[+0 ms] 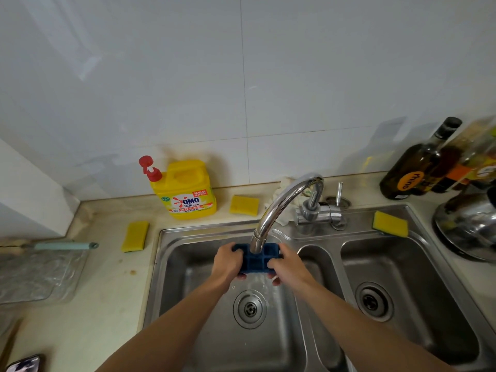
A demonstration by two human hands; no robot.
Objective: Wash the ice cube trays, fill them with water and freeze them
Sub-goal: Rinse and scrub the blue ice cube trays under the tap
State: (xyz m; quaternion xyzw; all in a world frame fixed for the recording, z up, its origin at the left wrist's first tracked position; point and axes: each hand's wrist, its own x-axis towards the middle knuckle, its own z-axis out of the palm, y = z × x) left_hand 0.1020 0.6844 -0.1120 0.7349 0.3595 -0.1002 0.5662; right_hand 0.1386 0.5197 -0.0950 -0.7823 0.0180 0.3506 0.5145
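A dark blue ice cube tray [255, 261] is held over the left basin of the steel sink [188, 264], right under the spout of the chrome faucet [279, 208]. My left hand [228, 263] grips the tray's left end and my right hand [285, 264] grips its right end, fingers curled under it. Water runs off the tray and falls toward the drain [249, 308]. The spout hides part of the tray's middle.
A yellow dish soap jug [185, 190] stands behind the sink. Yellow sponges lie on the counter [135, 236], by the wall [244, 204] and on the sink rim [390, 224]. Bottles [418, 165] and a steel pot lid [469, 226] crowd the right; a phone [24, 365] lies at bottom left.
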